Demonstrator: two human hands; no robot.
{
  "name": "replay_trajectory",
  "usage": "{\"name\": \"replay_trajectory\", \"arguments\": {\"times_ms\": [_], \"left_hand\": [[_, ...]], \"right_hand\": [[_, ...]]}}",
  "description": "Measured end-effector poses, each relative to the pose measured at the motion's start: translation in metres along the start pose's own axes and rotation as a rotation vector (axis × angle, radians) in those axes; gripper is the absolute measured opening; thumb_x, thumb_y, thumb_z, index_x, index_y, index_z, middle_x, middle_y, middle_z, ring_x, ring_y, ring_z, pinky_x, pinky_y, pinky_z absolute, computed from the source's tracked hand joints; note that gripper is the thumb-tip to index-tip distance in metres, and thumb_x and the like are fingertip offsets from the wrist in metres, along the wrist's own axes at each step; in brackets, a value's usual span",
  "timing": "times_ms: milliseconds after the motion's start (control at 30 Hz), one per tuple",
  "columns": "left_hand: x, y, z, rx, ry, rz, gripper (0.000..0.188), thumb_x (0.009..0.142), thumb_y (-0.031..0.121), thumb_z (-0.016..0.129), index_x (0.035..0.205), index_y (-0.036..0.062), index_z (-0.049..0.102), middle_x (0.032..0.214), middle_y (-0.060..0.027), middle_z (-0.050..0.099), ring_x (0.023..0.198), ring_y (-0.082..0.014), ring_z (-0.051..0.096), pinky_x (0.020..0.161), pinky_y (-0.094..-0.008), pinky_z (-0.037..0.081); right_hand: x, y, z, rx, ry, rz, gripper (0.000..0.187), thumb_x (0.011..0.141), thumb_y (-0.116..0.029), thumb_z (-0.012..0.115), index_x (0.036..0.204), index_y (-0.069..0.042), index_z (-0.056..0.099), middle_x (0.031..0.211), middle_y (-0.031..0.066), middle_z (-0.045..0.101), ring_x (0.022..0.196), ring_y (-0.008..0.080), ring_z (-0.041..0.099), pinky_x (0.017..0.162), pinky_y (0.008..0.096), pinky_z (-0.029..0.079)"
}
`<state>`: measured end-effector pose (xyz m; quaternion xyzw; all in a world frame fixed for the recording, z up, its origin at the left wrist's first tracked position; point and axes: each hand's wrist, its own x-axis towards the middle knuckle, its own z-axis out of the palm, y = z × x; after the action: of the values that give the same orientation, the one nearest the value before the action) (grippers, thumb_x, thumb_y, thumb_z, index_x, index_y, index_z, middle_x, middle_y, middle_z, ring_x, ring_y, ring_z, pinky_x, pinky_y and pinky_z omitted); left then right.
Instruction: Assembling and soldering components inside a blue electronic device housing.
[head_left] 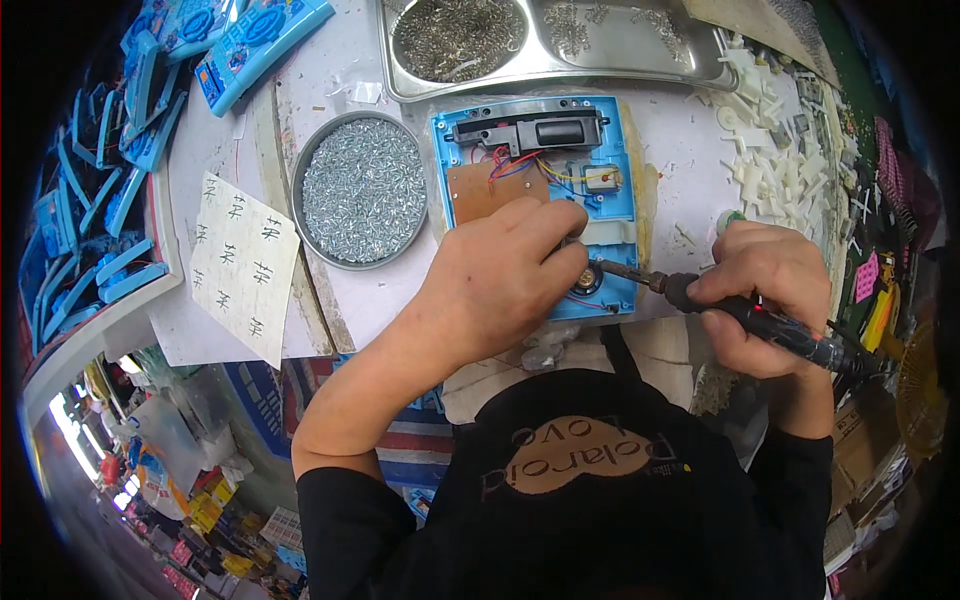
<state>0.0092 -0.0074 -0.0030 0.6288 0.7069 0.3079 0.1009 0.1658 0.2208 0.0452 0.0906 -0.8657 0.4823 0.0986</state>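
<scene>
An open blue plastic housing [622, 150] lies in front of me, with a black battery compartment [560, 132], a brown circuit board [480, 190], coloured wires and a small round speaker [588, 280] in it. My left hand [505, 275] is over the housing's lower left, thumb and fingers pinched together beside the speaker; whatever they grip is hidden. In my right hand [765, 290] is a black-handled soldering iron [740, 312] with a small red light. Its brownish metal barrel points left, and the tip is close to my left fingertips above the speaker.
Left of the housing stands a round grey bowl [362, 190] of small screws, beside a marked paper sheet [245, 265]. A metal tray [600, 85] of springs is behind. White plastic parts [770, 150] are heaped right; blue housings [110, 190] are piled far left.
</scene>
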Motion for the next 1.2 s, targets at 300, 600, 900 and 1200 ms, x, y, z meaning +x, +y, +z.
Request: {"name": "replay_trajectory", "arguments": {"times_ms": [300,600,900,1200], "left_hand": [[0.002,0.002,-0.005,0.021,-0.07,0.007,0.019,0.074,0.005,0.073,0.093,0.0073,0.067,0.106,-0.007,0.064,0.085,-0.0261,0.065,0.066,-0.0365,0.055],[-0.001,0.003,-0.006,0.037,-0.062,0.009,0.02,0.074,0.005,0.072,0.093,0.0071,0.067,0.106,-0.0068,0.065,0.086,-0.0262,0.066,0.066,-0.0368,0.055],[-0.002,-0.001,-0.003,0.108,0.037,0.095,0.02,0.076,0.007,0.075,0.096,0.0053,0.07,0.101,-0.0108,0.067,0.08,-0.0279,0.067,0.066,-0.037,0.055],[-0.002,0.005,-0.003,0.097,0.076,0.09,0.026,0.075,0.003,0.079,0.1,0.0049,0.072,0.1,-0.0107,0.068,0.079,-0.0262,0.067,0.064,-0.0356,0.054]], "right_hand": [[0.005,-0.007,0.002,-0.024,0.007,0.071,0.017,0.07,-0.009,0.073,0.085,-0.003,0.069,0.066,0.0076,0.063,0.053,0.0228,0.054,0.051,0.0338,0.04],[-0.025,-0.022,-0.025,0.031,0.166,0.156,0.022,0.072,-0.012,0.076,0.088,0.0,0.069,0.068,0.0092,0.06,0.058,0.0189,0.055,0.056,0.0304,0.042],[-0.172,-0.012,-0.122,0.041,1.089,0.313,0.014,0.095,-0.006,0.063,0.106,0.003,0.062,0.092,0.0043,0.059,0.075,0.0087,0.056,0.073,0.0218,0.048],[-0.204,0.026,-0.189,-0.418,1.412,0.43,0.007,0.095,-0.009,0.068,0.09,-0.004,0.069,0.08,-0.0044,0.061,0.079,0.0038,0.056,0.069,0.0182,0.042]]}}
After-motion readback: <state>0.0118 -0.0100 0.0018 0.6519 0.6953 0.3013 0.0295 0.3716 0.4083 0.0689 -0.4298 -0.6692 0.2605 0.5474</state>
